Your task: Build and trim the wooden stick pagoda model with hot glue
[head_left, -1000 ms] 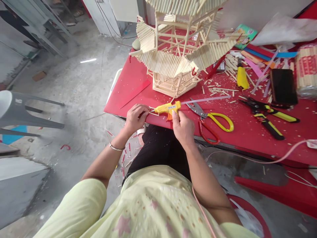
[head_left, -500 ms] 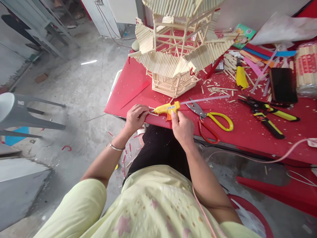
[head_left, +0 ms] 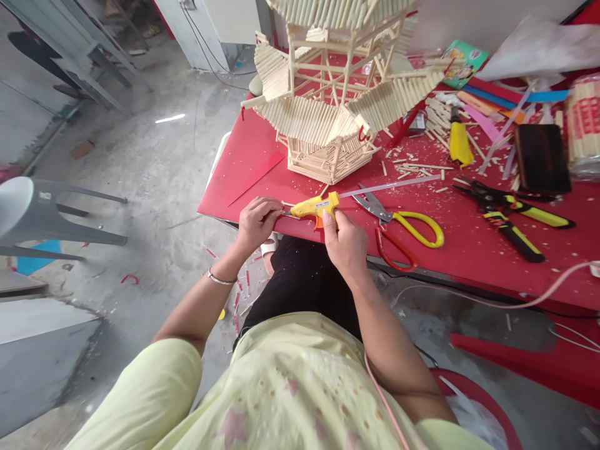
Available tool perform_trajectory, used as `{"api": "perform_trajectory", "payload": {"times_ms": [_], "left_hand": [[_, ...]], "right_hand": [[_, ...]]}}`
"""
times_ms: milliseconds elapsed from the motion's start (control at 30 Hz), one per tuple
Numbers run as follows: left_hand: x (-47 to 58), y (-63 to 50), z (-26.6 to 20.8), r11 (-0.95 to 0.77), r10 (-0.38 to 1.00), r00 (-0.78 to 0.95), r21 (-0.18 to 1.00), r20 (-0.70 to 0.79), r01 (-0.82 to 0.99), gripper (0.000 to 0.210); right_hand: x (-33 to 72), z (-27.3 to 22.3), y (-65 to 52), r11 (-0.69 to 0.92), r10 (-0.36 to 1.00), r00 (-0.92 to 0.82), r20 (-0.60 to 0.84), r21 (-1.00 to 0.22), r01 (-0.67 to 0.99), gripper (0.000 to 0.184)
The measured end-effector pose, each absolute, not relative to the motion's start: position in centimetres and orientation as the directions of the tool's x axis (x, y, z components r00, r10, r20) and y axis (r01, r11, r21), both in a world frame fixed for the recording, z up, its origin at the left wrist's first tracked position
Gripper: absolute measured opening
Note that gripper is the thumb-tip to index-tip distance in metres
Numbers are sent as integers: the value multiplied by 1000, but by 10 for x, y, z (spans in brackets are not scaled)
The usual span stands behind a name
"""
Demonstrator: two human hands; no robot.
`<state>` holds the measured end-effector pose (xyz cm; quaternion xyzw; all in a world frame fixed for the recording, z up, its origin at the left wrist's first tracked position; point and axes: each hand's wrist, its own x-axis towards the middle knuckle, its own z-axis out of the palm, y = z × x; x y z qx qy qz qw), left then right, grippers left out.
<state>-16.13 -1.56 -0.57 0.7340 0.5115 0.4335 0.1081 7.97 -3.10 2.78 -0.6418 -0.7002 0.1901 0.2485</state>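
Note:
My right hand is wrapped round the handle of a yellow hot glue gun. A long translucent glue stick sticks out of its back end. At the gun's nozzle, the closed fingers of my left hand pinch small wooden sticks; the fingers hide most of them. Just behind the gun stands a tiered pagoda model built of pale wooden sticks. Scissors with one yellow and one red handle lie open to the right of my right hand.
On the red table lie black-and-yellow pliers, a phone, a yellow-handled tool, stick offcuts and a bundle of wooden sticks. A pink cord hangs along the front edge. A grey stool stands at left.
The view has shifted very slightly. Both hands, the glue gun and the sticks hold nearly the same position.

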Motion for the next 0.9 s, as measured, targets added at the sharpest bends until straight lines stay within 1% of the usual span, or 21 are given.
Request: {"api": "perform_trajectory", "payload": {"times_ms": [133,267,567,900], "left_hand": [[-161,-16,-4,-481,828,115,588,549,650,19],[-161,-16,-3,-473,832,119,583,541,660,20],[-161,-16,-4,-470,833,123,572,540,672,22],[-162,-15,-8,-502,809,132,558,572,660,21]], "right_hand": [[82,27,-30,116,993,-67,102,-608,786,61],[83,27,-31,77,996,-25,90,-628,774,64],[80,26,-31,81,995,-24,100,-614,785,66],[79,27,-33,75,995,-24,92,-611,788,65]]}}
